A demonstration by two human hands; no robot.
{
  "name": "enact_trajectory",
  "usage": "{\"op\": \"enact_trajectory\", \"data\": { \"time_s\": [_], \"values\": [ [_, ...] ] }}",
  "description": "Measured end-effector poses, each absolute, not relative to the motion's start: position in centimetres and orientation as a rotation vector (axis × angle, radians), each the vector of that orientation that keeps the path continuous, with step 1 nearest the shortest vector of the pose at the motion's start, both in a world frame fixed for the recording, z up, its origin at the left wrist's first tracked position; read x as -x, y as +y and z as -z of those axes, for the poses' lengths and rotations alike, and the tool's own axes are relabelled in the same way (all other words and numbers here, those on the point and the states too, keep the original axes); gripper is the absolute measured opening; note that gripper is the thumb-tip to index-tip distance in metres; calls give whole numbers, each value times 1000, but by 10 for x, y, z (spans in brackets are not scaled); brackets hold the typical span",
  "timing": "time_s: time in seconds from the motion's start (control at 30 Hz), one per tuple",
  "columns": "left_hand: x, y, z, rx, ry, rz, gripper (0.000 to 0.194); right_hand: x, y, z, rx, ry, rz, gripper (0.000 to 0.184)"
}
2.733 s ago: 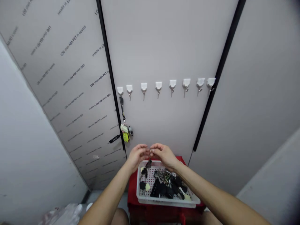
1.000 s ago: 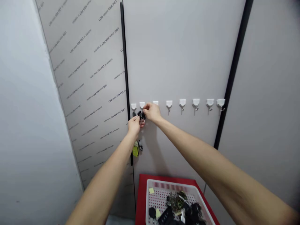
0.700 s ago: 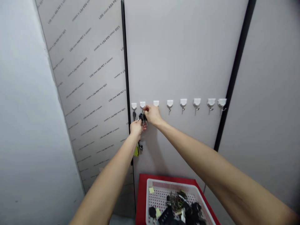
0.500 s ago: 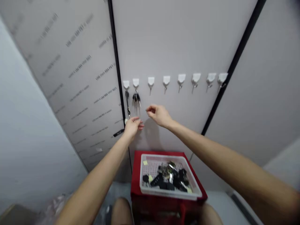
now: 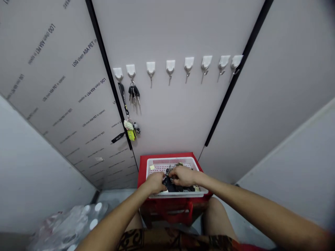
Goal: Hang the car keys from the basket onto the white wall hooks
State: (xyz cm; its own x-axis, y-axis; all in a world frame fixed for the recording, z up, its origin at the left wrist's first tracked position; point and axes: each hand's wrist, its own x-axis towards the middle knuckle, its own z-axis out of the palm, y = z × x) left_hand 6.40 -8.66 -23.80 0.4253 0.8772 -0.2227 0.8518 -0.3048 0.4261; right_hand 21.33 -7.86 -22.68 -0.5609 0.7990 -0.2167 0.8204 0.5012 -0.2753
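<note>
Both hands are down in a white plastic basket [image 5: 157, 161] of keys and dark fobs [image 5: 171, 185]. At its left side my left hand [image 5: 156, 182] curls in, thumb and fingers bent round the edge of the dark pile; what lies between them is hidden. My right hand [image 5: 183, 175] reaches over the middle, its fingertips pinched together on small metal keys [image 5: 168, 170]. A bunch of keys with black heads [image 5: 134, 92] hangs from the second wall hook [image 5: 131, 70]. From the first hook [image 5: 118, 73] hangs a black strap [image 5: 121, 91] with a yellow-green charm [image 5: 131, 135].
Several bare white hooks [image 5: 171, 66] continue to the right along the grey wall [image 5: 167, 115]. The basket stands on a red-topped stool [image 5: 142, 167] between my knees. Wrapped bottles [image 5: 90, 214] lie on the floor at lower left. Black strips [image 5: 235, 75] edge the wall panel.
Both hands have dropped from beside the hanging keys into the basket. The charm that my left hand partly covered now hangs in full view. The camera view has shifted.
</note>
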Motion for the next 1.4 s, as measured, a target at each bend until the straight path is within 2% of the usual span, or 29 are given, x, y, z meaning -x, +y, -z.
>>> {"op": "enact_trajectory", "data": {
  "time_s": [0.23, 0.3, 0.4, 0.53, 0.7, 0.83, 0.97, 1.03, 1.1, 1.2, 1.4],
  "values": [
    [-67, -83, 234, -2117, 1495, 93, 18, -209, -73, 234, -1526, 2747, 226, 31],
    [-71, -84, 238, -2075, 1570, 38, 19, -210, -72, 236, -1574, 2738, 161, 34],
    [-79, -85, 246, -2037, 1693, -143, 25, -210, -70, 239, -1687, 2696, 178, 26],
    [-89, -86, 255, -2054, 1749, -259, 26, -212, -64, 243, -1890, 2634, 463, 20],
    [-90, -80, 251, -1953, 1733, -255, 28, -221, -62, 239, -2008, 2719, 783, 26],
    [-83, -69, 232, -1814, 1527, -523, 27, -226, -64, 230, -2054, 2844, 1046, 32],
    [-78, -61, 200, -1499, 1084, -741, 24, -222, -62, 213, -2047, 2821, 1686, 29],
    [-76, -60, 184, -1361, 906, -800, 24, -217, -62, 204, -1924, 2786, 2020, 23],
    [-75, -58, 171, -1282, 794, -846, 24, -212, -65, 197, -1715, 2798, 2208, 20],
    [-72, -56, 157, -1264, 701, -853, 25, -203, -70, 195, -1558, 2791, 2272, 23],
    [-54, -51, 152, -1294, 724, -887, 26, -211, -63, 188, -1804, 2848, 1983, 17]
  ]
}}
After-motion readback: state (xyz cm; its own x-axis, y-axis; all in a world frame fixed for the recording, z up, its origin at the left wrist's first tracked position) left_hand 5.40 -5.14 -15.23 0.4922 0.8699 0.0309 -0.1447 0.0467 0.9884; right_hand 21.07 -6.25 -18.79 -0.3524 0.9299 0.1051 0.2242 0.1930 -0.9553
